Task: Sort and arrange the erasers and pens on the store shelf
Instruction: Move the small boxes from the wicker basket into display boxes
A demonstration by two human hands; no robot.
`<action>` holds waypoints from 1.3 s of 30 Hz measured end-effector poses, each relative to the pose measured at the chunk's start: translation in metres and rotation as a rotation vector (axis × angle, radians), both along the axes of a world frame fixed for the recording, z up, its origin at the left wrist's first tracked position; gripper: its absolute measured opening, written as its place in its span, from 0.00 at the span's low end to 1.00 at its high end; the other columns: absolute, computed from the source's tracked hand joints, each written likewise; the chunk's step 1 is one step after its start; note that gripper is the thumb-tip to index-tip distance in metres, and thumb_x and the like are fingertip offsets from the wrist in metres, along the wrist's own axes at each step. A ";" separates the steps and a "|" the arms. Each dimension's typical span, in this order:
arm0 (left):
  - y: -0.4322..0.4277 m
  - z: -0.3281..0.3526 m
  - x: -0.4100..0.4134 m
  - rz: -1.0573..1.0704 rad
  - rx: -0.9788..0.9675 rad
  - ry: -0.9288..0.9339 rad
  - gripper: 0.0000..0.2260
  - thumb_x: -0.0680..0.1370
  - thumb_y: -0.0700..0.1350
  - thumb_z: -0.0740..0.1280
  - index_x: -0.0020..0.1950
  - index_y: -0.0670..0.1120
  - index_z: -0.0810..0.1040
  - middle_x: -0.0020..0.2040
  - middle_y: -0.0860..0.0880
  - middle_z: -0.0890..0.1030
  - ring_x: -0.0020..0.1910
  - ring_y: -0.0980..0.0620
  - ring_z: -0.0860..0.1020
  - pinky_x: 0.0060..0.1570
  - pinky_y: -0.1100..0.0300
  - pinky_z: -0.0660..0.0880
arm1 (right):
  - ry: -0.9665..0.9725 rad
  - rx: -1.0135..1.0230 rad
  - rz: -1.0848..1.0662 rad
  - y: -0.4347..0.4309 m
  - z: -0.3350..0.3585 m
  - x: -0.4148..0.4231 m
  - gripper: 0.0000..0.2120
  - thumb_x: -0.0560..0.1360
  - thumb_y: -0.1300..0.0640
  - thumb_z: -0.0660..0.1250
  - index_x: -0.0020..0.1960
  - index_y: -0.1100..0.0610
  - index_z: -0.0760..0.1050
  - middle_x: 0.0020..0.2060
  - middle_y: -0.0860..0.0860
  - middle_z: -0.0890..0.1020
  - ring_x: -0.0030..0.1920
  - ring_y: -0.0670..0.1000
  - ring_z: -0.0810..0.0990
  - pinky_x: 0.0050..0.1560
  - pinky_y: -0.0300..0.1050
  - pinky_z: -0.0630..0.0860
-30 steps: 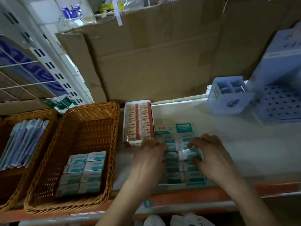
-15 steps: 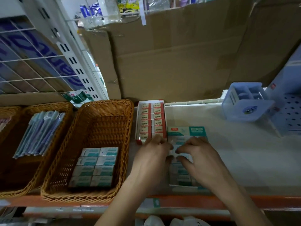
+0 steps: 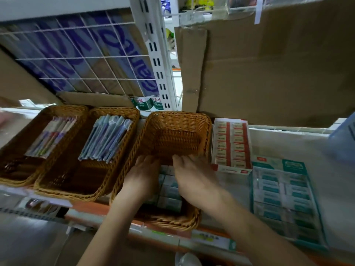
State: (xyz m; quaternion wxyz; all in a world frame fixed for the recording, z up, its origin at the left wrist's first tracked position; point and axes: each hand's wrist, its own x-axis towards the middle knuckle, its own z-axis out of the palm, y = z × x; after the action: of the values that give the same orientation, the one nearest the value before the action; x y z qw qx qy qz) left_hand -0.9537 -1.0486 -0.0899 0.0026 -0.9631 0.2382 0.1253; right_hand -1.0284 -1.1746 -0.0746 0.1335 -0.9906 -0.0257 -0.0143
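The left hand (image 3: 142, 177) and right hand (image 3: 194, 178) are held palm-down over erasers (image 3: 170, 191) in the basket (image 3: 173, 138), likely to square rows; neither grip can be told.

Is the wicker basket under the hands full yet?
Partly full. The wicker basket holds teal eraser boxes in its near half; its far half is bare weave.

White shelf (image 3: 288, 143) with an orange front edge (image 3: 165, 230) carrying label strips (image 3: 211, 239). Brown cardboard sheet (image 3: 269, 73) stands along the shelf's back edge, right side. White wire grid (image 3: 76, 58) at back left, beside a white slotted upright (image 3: 155, 54). Lighting dim.
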 end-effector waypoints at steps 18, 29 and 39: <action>-0.040 0.034 -0.035 -0.208 -0.762 0.056 0.15 0.75 0.37 0.67 0.58 0.52 0.78 0.53 0.56 0.71 0.48 0.64 0.71 0.48 0.79 0.67 | -0.123 0.521 -0.336 -0.063 0.020 -0.039 0.11 0.79 0.61 0.59 0.59 0.51 0.71 0.53 0.48 0.75 0.50 0.45 0.74 0.44 0.30 0.68; -0.129 0.022 -0.098 -0.526 -0.553 0.250 0.17 0.77 0.46 0.67 0.64 0.57 0.70 0.66 0.58 0.72 0.63 0.59 0.70 0.56 0.69 0.68 | -0.001 0.654 -0.714 -0.152 0.005 -0.153 0.14 0.74 0.64 0.67 0.43 0.44 0.74 0.37 0.49 0.81 0.34 0.47 0.83 0.43 0.55 0.80; -0.141 0.000 -0.117 -0.647 -0.349 0.116 0.17 0.76 0.51 0.66 0.65 0.54 0.73 0.65 0.55 0.67 0.65 0.53 0.65 0.60 0.61 0.69 | 0.169 0.532 -0.716 -0.156 -0.005 -0.178 0.14 0.71 0.59 0.73 0.51 0.45 0.73 0.46 0.43 0.77 0.45 0.44 0.80 0.45 0.38 0.78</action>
State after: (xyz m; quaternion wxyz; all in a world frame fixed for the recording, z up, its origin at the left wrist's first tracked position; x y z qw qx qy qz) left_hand -1.0702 -1.1893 -0.0901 -0.1357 -0.8153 0.5478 0.1297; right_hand -1.2065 -1.3305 -0.0799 0.3717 -0.8660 0.3342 0.0150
